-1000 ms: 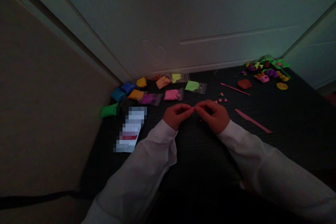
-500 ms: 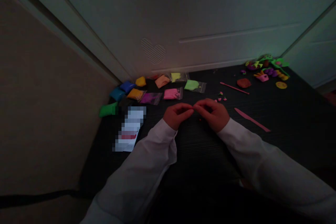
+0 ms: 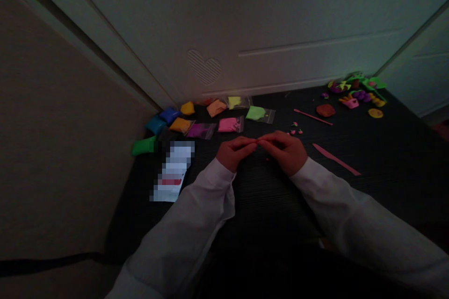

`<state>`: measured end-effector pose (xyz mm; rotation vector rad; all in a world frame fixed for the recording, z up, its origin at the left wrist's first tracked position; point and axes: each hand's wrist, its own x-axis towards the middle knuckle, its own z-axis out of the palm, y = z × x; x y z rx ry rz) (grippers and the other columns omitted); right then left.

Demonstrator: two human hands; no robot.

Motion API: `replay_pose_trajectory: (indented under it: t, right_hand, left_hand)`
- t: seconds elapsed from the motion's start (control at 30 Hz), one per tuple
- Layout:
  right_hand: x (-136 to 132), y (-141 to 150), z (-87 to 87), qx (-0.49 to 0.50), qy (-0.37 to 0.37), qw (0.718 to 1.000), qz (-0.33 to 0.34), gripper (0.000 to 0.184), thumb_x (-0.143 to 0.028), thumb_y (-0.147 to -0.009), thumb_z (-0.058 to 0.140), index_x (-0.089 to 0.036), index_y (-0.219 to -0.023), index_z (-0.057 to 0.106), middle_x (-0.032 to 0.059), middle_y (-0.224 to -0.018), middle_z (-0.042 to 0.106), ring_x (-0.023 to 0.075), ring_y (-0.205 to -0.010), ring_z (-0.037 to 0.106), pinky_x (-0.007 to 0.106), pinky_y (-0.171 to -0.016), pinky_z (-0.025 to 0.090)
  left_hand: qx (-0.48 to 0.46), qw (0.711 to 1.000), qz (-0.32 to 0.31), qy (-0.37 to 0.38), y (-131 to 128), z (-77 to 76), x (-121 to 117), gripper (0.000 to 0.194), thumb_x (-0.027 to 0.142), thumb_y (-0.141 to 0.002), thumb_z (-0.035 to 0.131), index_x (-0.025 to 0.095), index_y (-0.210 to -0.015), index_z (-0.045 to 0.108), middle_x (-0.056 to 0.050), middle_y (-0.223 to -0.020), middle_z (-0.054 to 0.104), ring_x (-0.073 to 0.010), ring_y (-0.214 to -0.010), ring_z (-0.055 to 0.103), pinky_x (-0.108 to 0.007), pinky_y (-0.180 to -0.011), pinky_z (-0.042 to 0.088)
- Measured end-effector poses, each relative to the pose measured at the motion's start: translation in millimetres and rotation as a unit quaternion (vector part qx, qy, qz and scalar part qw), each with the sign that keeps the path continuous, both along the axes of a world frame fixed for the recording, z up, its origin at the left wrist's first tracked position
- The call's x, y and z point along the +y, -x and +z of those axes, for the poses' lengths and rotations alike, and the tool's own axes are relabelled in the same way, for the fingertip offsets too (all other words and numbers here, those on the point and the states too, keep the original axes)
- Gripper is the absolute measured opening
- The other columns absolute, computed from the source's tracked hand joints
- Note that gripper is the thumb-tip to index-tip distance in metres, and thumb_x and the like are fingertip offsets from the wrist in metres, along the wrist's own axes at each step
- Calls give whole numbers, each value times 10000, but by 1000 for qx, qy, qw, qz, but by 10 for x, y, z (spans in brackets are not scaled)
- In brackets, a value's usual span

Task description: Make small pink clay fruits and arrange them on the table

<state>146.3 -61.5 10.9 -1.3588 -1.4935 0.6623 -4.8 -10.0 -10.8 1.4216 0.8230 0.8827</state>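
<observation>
My left hand (image 3: 234, 153) and my right hand (image 3: 286, 150) meet at the fingertips above the dark table (image 3: 259, 205). Each is closed in a pinch, and whatever sits between the fingertips is too small and dim to make out. A tiny reddish bit (image 3: 267, 159) lies on the table just below the fingers. Beyond my right hand are several small pink clay pieces (image 3: 293, 131) with touches of green. A pink modelling knife (image 3: 336, 160) rests to the right, and a thin pink modelling stick (image 3: 313, 117) lies farther back.
Bags of coloured clay, among them a pink one (image 3: 228, 124) and a green one (image 3: 143, 146), line the back left. A lit phone (image 3: 173, 171) lies near my left sleeve. A reddish-brown clay lump (image 3: 325, 110) and finished clay figures (image 3: 365, 97) occupy the back right, before a white panel (image 3: 273, 23).
My hands stay joined at the fingertips, with only a very slight shift to the left. Nothing on the table has visibly moved.
</observation>
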Motion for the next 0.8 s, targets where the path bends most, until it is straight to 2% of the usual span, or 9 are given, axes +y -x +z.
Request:
replay_pose_trajectory:
  t: [0.27, 0.5, 0.67, 0.8]
  right_hand:
    - [5, 3, -19, 10, 8, 1000, -16, 197, -341, -703, 575, -190, -809, 644, -2, -641, 556, 98, -580, 483, 246, -528, 381]
    - [1, 11, -33, 45, 32, 998, -15, 227, -392, -680, 579, -174, -733, 615, -10, -599, 526, 92, -532, 452, 239, -491, 358]
    - [1, 8, -49, 38, 19, 999, -16, 215, -375, -689, 576, -169, -746, 601, -16, -594, 514, 86, -524, 438, 234, -487, 345]
    - [3, 10, -55, 30, 17, 999, -17, 195, -365, -698, 572, -174, -736, 583, -24, -584, 495, 79, -516, 424, 227, -479, 337]
  left_hand:
    - [-29, 998, -20, 43, -4, -21, -2, 190, 293, -630, 639, 200, -792, 675, -17, -806, 634, -92, -671, 520, -238, -626, 385]
    - [-65, 993, -24, 98, -14, -51, 5, 179, 283, -620, 649, 190, -772, 667, 5, -660, 596, -51, -539, 442, -207, -507, 315]
    - [-114, 976, -29, 181, -37, 51, -22, 277, 339, -588, 656, 143, -782, 669, -28, -650, 572, -63, -538, 428, -207, -464, 266]
    - [-130, 966, -41, 219, -46, 111, -36, 298, 359, -570, 658, 133, -765, 671, -35, -664, 562, -69, -554, 431, -215, -471, 257]
